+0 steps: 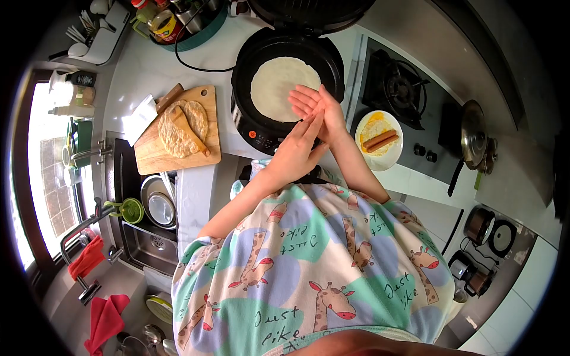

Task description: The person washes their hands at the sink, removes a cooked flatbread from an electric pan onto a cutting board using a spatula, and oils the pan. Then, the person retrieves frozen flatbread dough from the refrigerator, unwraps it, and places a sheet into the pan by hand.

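Both hands meet in front of the round electric griddle (243, 121), whose lid is raised. A pale round flatbread (279, 83) lies flat on its black plate. My right hand (323, 110) is palm up with fingers stretched out over the flatbread's right edge. My left hand (298, 148) has its back towards me, and its extended fingers touch the right palm. No object shows in either hand. To the left, a wooden cutting board (208, 127) bears a flat piece of dough (168, 133) with a wooden rolling pin (189, 132) lying across it.
A cleaver (142, 120) rests at the board's left edge. At right, a white plate (392, 160) holds sausages (380, 141) on egg, beside a gas stove (430, 107). A sink (151, 252) lies at left. The griddle's cord (199, 68) crosses the counter.
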A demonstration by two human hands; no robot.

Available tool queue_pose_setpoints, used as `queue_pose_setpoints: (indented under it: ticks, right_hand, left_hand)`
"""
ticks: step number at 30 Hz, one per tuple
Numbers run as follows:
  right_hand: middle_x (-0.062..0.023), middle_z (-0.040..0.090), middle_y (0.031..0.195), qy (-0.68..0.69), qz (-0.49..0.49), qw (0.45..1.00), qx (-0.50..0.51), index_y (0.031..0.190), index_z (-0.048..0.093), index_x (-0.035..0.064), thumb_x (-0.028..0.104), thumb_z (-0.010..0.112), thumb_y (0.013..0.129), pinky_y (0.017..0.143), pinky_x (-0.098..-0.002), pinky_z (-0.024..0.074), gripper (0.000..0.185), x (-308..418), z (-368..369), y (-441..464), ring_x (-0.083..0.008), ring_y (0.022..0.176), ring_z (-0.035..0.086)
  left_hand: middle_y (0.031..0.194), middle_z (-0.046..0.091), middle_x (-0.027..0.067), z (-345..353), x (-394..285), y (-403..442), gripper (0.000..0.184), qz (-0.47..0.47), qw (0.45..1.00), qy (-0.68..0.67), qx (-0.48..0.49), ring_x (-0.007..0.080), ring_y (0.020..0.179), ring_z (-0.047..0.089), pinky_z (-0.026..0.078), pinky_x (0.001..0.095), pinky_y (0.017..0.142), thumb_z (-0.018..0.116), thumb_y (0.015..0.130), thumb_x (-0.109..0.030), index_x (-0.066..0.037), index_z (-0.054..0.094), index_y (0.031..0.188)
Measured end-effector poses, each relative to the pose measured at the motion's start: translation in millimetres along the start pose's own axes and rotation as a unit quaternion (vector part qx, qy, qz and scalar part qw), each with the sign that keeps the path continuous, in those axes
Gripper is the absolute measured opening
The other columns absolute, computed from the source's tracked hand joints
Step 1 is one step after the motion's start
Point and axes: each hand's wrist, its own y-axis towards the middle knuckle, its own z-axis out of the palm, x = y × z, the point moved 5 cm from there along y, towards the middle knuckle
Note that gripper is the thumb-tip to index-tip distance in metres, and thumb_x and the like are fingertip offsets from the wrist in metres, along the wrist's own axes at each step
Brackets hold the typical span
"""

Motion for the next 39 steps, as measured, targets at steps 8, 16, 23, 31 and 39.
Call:
queue_pose_setpoints:
  ticks: [8, 16, 23, 31, 39]
  right_hand:
    - [-0.0143, 0.062, 0.129, -0.036, -0.020, 0.999, -0.019, 0.133, 0.054, -0.0010, 0.038, 0.037, 0.107, 0.103, -0.0343, 0.0447, 0.050, 0.6, -3.5, 1.5, -0.0226, 0.120, 0.059]
    - [-0.0165, 0.061, 0.131, -0.097, -0.045, 0.994, -0.031, 0.133, 0.053, -0.0028, 0.028, 0.039, 0.106, 0.105, -0.0358, 0.0444, 0.043, 3.3, -4.1, 1.4, -0.0250, 0.123, 0.058]
    - [-0.0138, 0.065, 0.123, -0.098, -0.050, 0.993, -0.038, 0.128, 0.058, -0.0018, 0.025, 0.042, 0.106, 0.100, -0.0340, 0.0470, 0.038, 1.1, -4.2, 1.2, -0.0218, 0.115, 0.062]
    - [-0.0122, 0.067, 0.119, -0.100, -0.050, 0.993, -0.034, 0.124, 0.061, -0.0013, 0.025, 0.044, 0.106, 0.097, -0.0332, 0.0489, 0.036, -0.1, -5.6, 1.0, -0.0203, 0.111, 0.064]
    - [-0.0129, 0.068, 0.116, -0.331, -0.104, 0.938, -0.004, 0.118, 0.065, 0.0021, 0.016, 0.049, 0.101, 0.092, -0.0317, 0.0509, 0.027, 6.1, -10.5, 14.7, -0.0185, 0.109, 0.065]
  left_hand:
    - [0.130, 0.054, 0.0315, -0.4, 2.7, -2.2, 0.068, -0.047, 0.998, -0.025, 0.030, 0.0446, 0.114, 0.059, 0.049, 0.0427, 0.095, 0.067, 0.088, -0.012, 0.009, 0.037, 0.145]
    - [0.133, 0.053, 0.0305, -1.8, 5.0, -3.2, 0.067, -0.070, 0.995, -0.049, 0.041, 0.0431, 0.119, 0.056, 0.047, 0.0421, 0.099, 0.067, 0.087, -0.009, 0.010, 0.037, 0.144]
    - [0.132, 0.054, 0.0295, -2.2, 6.3, -5.3, 0.066, -0.067, 0.996, -0.047, 0.035, 0.0424, 0.118, 0.057, 0.048, 0.0415, 0.098, 0.067, 0.087, -0.008, 0.010, 0.038, 0.143]
    - [0.128, 0.056, 0.0269, -3.7, 3.7, -4.5, 0.066, -0.079, 0.995, -0.049, 0.046, 0.0415, 0.111, 0.060, 0.050, 0.0413, 0.092, 0.067, 0.086, -0.008, 0.010, 0.039, 0.143]
    - [0.125, 0.058, 0.0245, -2.2, 22.4, -5.0, 0.061, -0.005, 0.984, 0.175, -0.021, 0.0380, 0.112, 0.059, 0.049, 0.0427, 0.096, 0.066, 0.085, -0.012, 0.007, 0.045, 0.139]
